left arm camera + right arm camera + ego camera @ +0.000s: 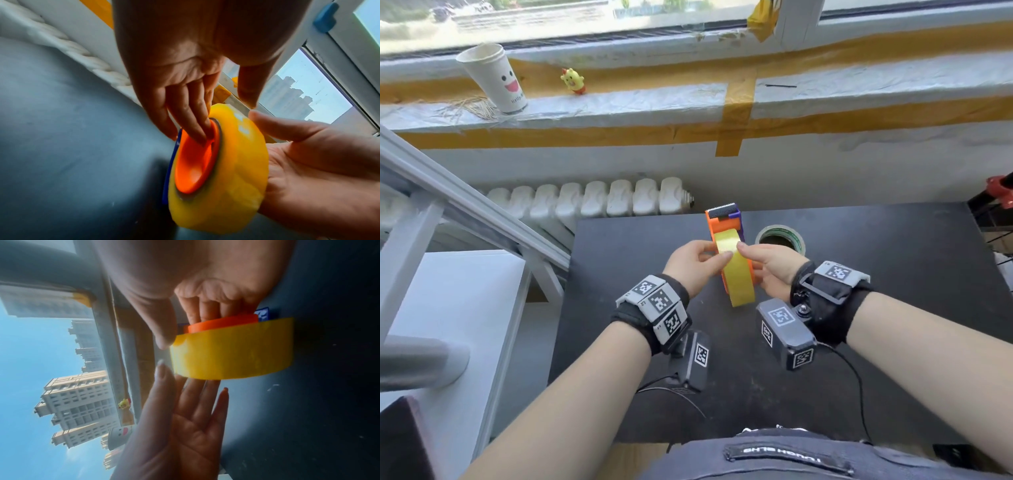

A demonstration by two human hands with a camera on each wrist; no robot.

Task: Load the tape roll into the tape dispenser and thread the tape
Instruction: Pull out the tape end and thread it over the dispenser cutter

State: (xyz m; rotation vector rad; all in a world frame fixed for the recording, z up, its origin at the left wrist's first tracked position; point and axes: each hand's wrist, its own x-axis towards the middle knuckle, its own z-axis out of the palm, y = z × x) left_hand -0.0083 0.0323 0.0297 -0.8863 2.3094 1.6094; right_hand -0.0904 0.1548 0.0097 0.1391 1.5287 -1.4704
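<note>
An orange tape dispenser [724,221] with purple parts stands on edge on the black table [876,291], its toothed cutter at the far end. A yellow tape roll [738,281] sits on its orange hub [195,162]. My left hand [717,253] lies with straight fingers [197,395] flat against the roll's left side, fingertips on the hub, thumb on the roll's top. My right hand [748,255] holds the other side: its fingers [205,311] curl onto the orange dispenser body [222,322], and its thumb rests on the roll's [232,353] top edge. Both thumbs nearly meet there.
A second tape roll [780,240] lies flat on the table just right of the dispenser. Behind the table are a white radiator [592,202] and a taped window sill holding a paper cup [496,78] and a yellow chick toy [573,80]. A white shelf [448,308] stands to the left.
</note>
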